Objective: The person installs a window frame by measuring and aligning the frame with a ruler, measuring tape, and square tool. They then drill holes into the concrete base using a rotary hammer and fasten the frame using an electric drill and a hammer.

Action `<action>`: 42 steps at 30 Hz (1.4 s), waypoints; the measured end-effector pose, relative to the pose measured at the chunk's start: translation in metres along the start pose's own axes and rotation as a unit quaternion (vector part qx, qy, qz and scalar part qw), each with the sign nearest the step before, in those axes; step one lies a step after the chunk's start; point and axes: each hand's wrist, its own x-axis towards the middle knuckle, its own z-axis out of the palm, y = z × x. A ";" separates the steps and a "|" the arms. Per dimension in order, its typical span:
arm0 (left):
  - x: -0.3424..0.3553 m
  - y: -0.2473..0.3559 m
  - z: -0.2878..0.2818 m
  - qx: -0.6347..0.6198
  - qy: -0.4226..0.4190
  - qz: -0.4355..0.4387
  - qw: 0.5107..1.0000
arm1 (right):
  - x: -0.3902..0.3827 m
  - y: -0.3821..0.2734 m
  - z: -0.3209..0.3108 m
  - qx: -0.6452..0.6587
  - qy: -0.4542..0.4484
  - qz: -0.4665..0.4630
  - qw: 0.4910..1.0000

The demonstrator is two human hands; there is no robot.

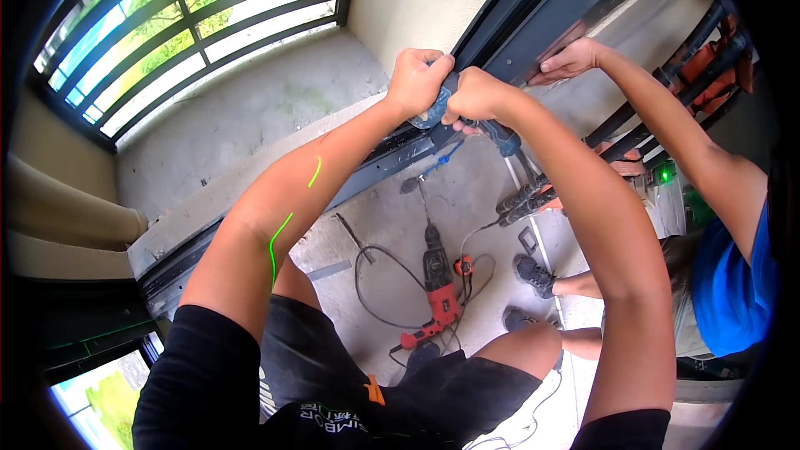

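A red drill lies on the floor, a co-worker's hand by the dark frame far right; left hand and right hand grip a blue power tool

Red and black drill just lying on the floor, bit pointing to the far side, black cable looped on its left. Dark barred railing far left, greenery behind it. Oh, and a green light glowing over on the right (pretty bright, tbh).
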 end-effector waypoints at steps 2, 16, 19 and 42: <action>-0.007 0.000 0.003 0.000 0.018 0.010 1.000 | 0.001 0.004 0.004 0.004 0.005 0.015 1.000; -0.123 -0.074 -0.092 0.553 -0.099 -0.155 0.813 | 0.013 0.016 -0.007 -0.082 0.008 -0.046 0.996; -0.148 -0.106 -0.109 0.605 -0.137 -0.037 0.783 | 0.011 0.017 -0.009 -0.058 0.019 -0.052 0.997; -0.152 -0.114 -0.112 0.591 -0.120 0.004 0.798 | -0.387 0.237 0.031 0.166 0.190 0.140 0.957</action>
